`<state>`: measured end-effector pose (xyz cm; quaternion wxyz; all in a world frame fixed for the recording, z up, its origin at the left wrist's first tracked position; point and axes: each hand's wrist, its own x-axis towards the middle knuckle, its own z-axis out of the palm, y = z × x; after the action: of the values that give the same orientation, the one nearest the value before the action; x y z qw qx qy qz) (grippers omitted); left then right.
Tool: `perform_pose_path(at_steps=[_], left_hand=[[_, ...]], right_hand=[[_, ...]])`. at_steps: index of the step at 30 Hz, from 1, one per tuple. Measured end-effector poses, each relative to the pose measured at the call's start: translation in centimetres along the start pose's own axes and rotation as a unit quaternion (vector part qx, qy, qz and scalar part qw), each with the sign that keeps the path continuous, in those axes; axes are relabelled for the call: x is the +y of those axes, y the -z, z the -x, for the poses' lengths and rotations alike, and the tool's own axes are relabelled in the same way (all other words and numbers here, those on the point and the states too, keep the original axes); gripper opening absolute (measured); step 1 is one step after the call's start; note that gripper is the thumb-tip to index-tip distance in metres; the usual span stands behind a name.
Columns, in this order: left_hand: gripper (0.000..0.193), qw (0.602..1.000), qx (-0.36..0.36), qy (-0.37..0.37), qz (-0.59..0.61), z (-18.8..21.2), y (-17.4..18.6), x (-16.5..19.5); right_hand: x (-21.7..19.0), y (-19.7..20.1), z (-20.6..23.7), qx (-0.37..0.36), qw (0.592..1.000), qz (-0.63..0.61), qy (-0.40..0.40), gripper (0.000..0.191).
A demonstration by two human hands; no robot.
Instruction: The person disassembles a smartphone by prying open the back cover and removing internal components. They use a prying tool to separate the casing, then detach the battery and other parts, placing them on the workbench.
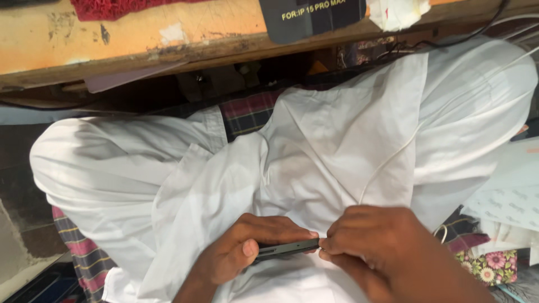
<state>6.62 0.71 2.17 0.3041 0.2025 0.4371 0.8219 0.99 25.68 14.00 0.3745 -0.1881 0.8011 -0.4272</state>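
Low in the head view, both hands meet over the person's lap. The left hand (238, 249) is curled round a thin dark phone (286, 248), held edge-on so only its narrow side shows, with the thumb lying along that edge. The right hand (382, 247) is closed into a pinch at the phone's right end, fingertips (324, 244) touching it; what they grip there, if anything, is too small to tell. The phone hangs just above the white garment (314, 140) that covers both knees, with a thin white cable (387, 160) trailing across the cloth. Above the knees runs the worn wooden surface (129, 33), carrying a red cloth (112, 8), a dark flat package (314, 17) and a crumpled white tissue (396, 12). To the right lie white printed sheets (511, 196) and a floral fabric (488, 265); checked cloth (84, 252) shows at lower left.
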Motion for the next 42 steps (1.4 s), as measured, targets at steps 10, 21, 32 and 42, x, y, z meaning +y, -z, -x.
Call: perform_pose_path(at_steps=[10,21,32,42], left_hand=[[0.088,0.999,-0.002,0.035,0.04,0.4,0.5,0.8],[0.093,0.991,0.088,0.049,0.083,0.5,1.6,1.3],[0.089,0.961,0.144,-0.044,0.232,0.7,1.9,2.6],[0.084,0.891,0.095,-0.027,0.442,-4.5,-2.0,4.7]], right_hand=[[0.4,2.6,-2.9,-0.118,0.987,-0.107,-0.037,0.009],[1.5,-3.0,-0.9,0.201,0.973,-0.095,0.061,0.016],[1.8,-5.2,-2.3,0.241,0.947,-0.209,-0.046,0.04],[-2.3,13.5,-5.6,0.453,0.886,0.027,0.094,0.028]])
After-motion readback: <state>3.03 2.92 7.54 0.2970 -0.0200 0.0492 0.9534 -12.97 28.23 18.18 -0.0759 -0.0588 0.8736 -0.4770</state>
